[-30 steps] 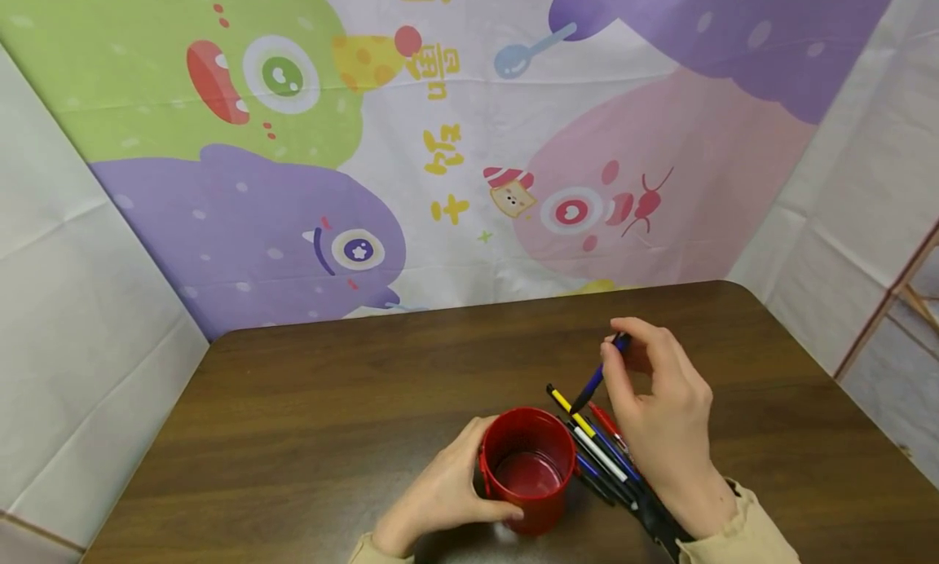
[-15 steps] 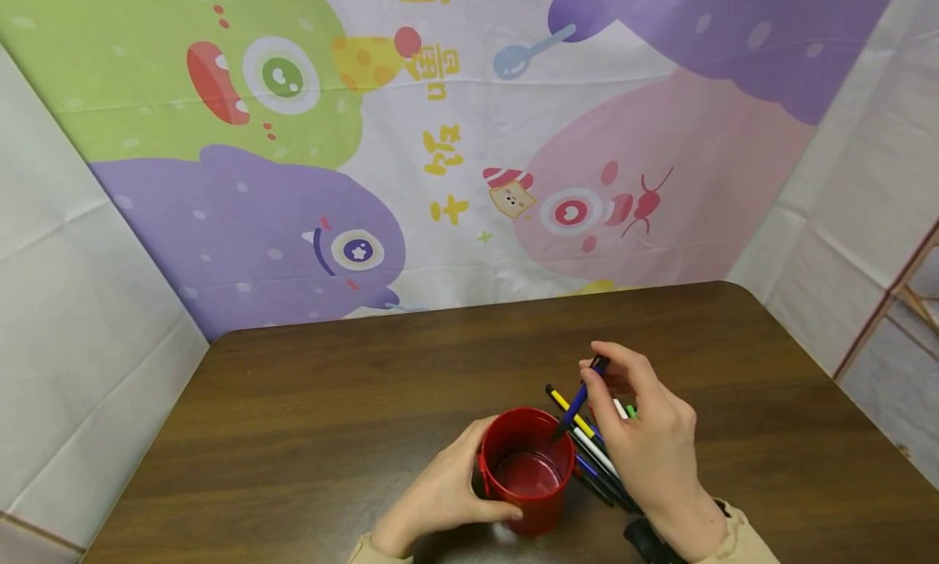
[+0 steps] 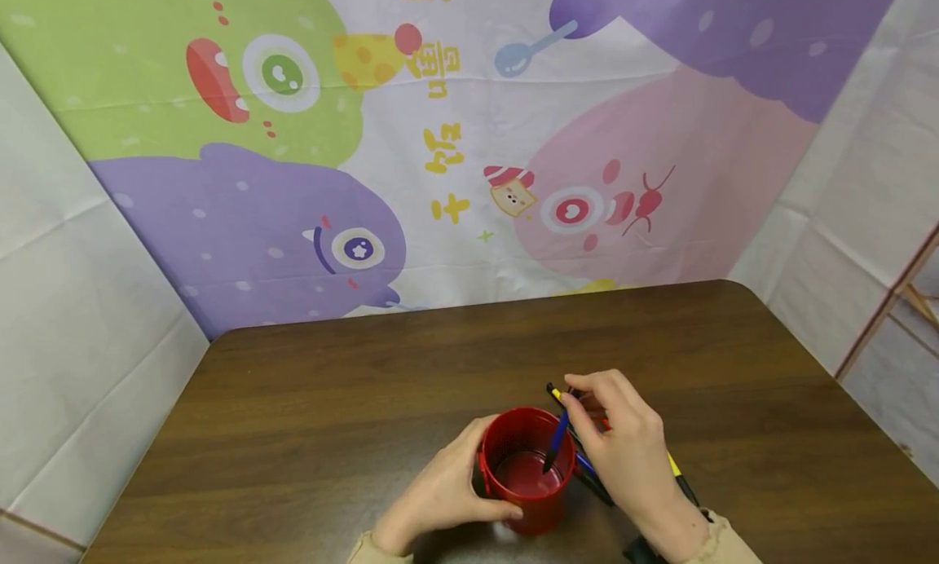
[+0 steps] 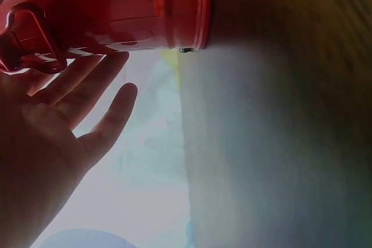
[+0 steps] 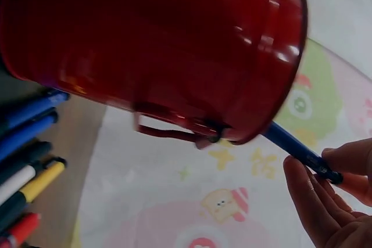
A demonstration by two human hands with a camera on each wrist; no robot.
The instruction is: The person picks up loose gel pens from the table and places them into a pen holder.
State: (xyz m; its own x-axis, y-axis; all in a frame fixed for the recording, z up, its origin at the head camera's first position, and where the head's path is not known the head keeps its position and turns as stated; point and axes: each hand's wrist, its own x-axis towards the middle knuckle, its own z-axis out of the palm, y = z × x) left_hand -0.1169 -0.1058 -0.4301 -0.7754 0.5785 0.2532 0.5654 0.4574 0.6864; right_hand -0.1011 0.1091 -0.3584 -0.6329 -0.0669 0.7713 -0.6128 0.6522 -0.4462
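Observation:
A red metal cup [image 3: 539, 517] with small side handles stands upright on the table. My left hand [image 3: 446, 484] grips it from the left, with the thumb across its near side; the left wrist view shows the fingers along the cup's wall [image 4: 110, 10]. Between thumb and fingers my right hand [image 3: 622, 443] pinches a blue pen [image 3: 558, 440] near its upper end. The pen's dark lower end is inside the cup, over the bottom. In the right wrist view, the pen [image 5: 292, 145] slants out past the cup's rim. Whether its tip touches the bottom, I cannot tell.
Several pens lie to the right of the cup, partly hidden under my right hand; the right wrist view shows blue [image 5: 30, 135], yellow [image 5: 43, 181] and red [image 5: 24, 229] ones. The brown wooden table [image 3: 315, 417] ends at a cartoon-printed cloth [image 3: 469, 262].
My right hand has moved left and toward me, carrying the blue pen from above the loose pens to inside the cup. My left hand and the cup have stayed in place.

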